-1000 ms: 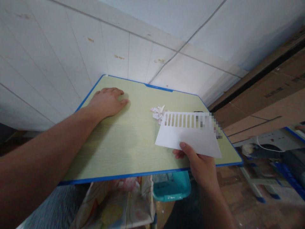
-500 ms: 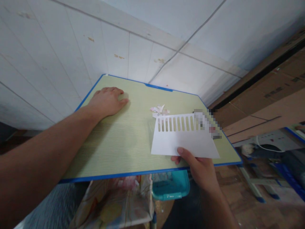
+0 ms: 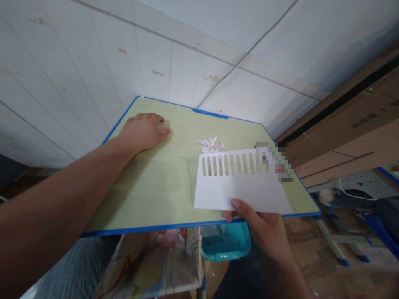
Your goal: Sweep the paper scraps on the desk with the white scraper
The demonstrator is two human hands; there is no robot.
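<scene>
In my right hand (image 3: pixel 260 220) is a white sheet (image 3: pixel 237 191) with a row of rounded slots cut along its far edge. The thumb presses on top and the fingers curl beneath, near the front edge of the desk (image 3: pixel 149 182). Through the slots the desktop shows. My left hand (image 3: pixel 145 131) rests palm down on the desk's left side, its fingers loosely spread and nothing in it. Between the hands, just beyond the sheet, lies a small heap of torn paper scraps (image 3: pixel 212 143). A blurred-out patch covers something at the sheet's right end.
Below the front edge are a teal plastic basket (image 3: pixel 226 255) and a patterned cloth (image 3: pixel 149 274). A white panelled wall (image 3: pixel 156 54) borders the desk's far side. Cardboard boxes (image 3: pixel 349 128) stand to the right. A grey cable (image 3: pixel 249 52) runs down the wall.
The white sheet has come slightly nearer to me and its slotted end has shifted a little left, with my right hand still holding it. My left hand stays in place on the desk.
</scene>
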